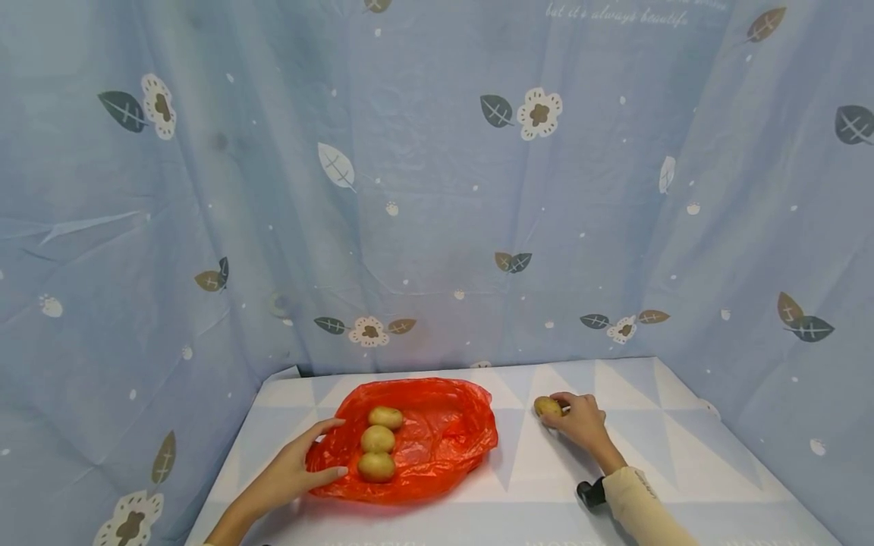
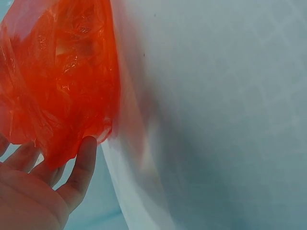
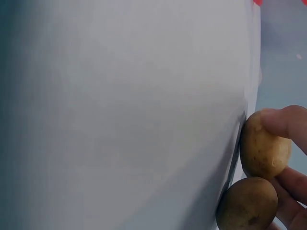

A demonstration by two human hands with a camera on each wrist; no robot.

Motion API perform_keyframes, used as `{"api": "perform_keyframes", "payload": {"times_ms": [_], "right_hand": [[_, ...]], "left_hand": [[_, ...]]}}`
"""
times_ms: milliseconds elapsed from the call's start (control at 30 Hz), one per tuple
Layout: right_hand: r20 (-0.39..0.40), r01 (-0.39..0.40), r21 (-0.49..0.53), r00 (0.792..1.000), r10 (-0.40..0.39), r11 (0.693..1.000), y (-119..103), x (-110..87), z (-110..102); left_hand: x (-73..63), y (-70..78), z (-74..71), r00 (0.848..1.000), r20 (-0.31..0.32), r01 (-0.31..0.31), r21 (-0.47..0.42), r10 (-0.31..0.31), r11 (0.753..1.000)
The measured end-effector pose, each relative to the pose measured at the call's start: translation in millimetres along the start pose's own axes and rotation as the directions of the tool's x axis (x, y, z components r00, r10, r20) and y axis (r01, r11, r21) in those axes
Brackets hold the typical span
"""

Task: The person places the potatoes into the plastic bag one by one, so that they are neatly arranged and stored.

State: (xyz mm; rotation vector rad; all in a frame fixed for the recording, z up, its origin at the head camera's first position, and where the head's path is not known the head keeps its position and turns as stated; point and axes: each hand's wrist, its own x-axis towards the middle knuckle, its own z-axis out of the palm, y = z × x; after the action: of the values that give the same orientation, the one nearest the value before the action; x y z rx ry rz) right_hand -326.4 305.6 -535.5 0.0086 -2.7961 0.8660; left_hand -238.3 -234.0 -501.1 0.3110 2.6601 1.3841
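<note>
A red plastic bag (image 1: 444,432) lies spread on the table with its mouth wide. Three potatoes (image 1: 378,439) sit in a row at its left side. My left hand (image 1: 290,474) rests at the bag's left end, thumb and fingers spread apart; in the left wrist view its fingertips touch the red plastic (image 2: 62,81). Right of the bag, my right hand (image 1: 580,421) grips a potato (image 1: 548,407) at the table surface. The right wrist view has thumb and fingers around this potato (image 3: 264,146), and a second potato (image 3: 248,205) lies against it, close to the fingers.
The table (image 1: 519,485) has a white cloth with pale blue triangles. A blue curtain (image 1: 437,189) with leaves and flowers hangs behind it and along both sides. A black device (image 1: 591,494) is at my right wrist.
</note>
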Motion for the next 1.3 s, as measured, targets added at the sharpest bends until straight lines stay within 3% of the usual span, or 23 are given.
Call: {"api": "perform_keyframes", "payload": {"times_ms": [200, 400, 833, 1300], "right_hand": [[-0.048, 0.009, 0.007, 0.999, -0.009, 1.000, 0.8, -2.7, -0.5], [-0.092, 0.051, 0.086, 0.995, -0.043, 0.995, -5.8, -3.9, -8.0], [-0.097, 0.073, 0.127, 0.993, -0.061, 0.989, -22.1, -6.9, -16.8], [-0.119, 0.133, 0.141, 0.986, -0.116, 0.981, -40.0, -12.8, -20.3]], "left_hand": [[-1.7, -0.4, 2.0, 1.000, -0.007, 0.015, -0.011, -0.015, 1.000], [-2.9, 1.1, 1.9, 1.000, -0.015, 0.018, 0.004, -0.018, 1.000], [-2.4, 1.4, 1.5, 0.999, -0.032, 0.031, 0.019, -0.030, 0.999], [1.5, -1.4, 1.7, 1.000, -0.026, 0.001, 0.014, -0.001, 1.000]]}}
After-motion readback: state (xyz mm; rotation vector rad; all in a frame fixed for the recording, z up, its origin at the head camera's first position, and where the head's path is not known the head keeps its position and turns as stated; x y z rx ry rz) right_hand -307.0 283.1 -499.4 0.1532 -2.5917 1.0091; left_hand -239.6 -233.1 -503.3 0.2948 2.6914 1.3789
